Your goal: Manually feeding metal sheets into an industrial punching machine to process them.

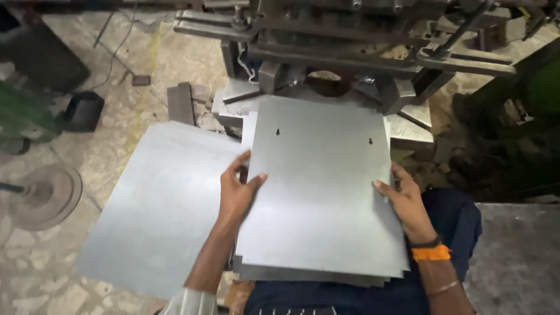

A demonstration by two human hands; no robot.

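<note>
Below the press (350, 52), left hand (238, 192) and right hand (402, 201) grip the top sheet (321, 192), fingertips hidden beneath.

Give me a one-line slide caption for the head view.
Both hands, left and right, grip the top metal sheet of a stack before a press machine.

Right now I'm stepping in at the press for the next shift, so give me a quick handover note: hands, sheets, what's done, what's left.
Left hand: grip on the left edge of the top metal sheet, thumb on top.
Right hand: holding the same sheet's right edge.
The top sheet lies on a stack of sheets over the lap, in front of the press. A separate sheet lies to the left.
Done: the top sheet shows two small holes near its far edge.
Left: it is not yet under the press; the stack beneath waits.
</note>
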